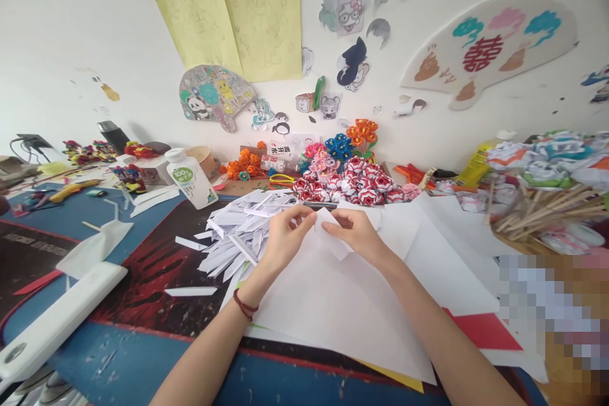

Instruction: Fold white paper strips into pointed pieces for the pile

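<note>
A small piece of white paper [333, 238] is held up over the large white sheets. My left hand [291, 228] pinches its left corner between thumb and fingers. On the other side, my right hand [356, 233] grips the paper's upper right edge, thumb in front. Large white paper sheets [342, 311] lie flat beneath both hands. Left of my left hand is a heap of folded white paper strips [238, 228], with a single strip [190, 292] lying apart nearer to me.
A white bottle [191, 179] stands behind the strips. Red-and-white paper flowers [354, 184] line the wall side. A box of wooden sticks [547, 212] stands at right. Red paper [485, 332] sticks out near my right forearm. A white bar-shaped object [61, 317] lies at left.
</note>
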Demonstrator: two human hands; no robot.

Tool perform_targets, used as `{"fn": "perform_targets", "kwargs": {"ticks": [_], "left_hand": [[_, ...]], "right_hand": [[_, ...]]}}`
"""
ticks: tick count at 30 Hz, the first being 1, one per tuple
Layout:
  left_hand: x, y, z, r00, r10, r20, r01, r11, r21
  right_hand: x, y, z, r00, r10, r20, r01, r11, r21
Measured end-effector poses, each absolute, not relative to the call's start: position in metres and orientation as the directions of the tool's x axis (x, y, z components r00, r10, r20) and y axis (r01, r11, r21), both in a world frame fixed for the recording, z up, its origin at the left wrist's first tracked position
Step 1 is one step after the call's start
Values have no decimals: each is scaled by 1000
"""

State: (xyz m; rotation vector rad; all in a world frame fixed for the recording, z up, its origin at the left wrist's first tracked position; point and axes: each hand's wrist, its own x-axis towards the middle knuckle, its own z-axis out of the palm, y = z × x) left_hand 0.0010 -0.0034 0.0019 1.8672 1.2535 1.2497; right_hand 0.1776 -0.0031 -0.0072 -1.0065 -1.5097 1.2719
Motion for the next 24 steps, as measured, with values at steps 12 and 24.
{"fn": "perform_targets", "kwargs": {"ticks": [12,24], "left_hand": [[2,-4,4,161,913,375,448,-406,797],[4,-9,7,195,900,389,462,-434,773]], "right_hand": [[175,-2,-9,-264,955,134,22,145,-989],[173,1,-15,-319,936,146,-17,148,-989]]}}
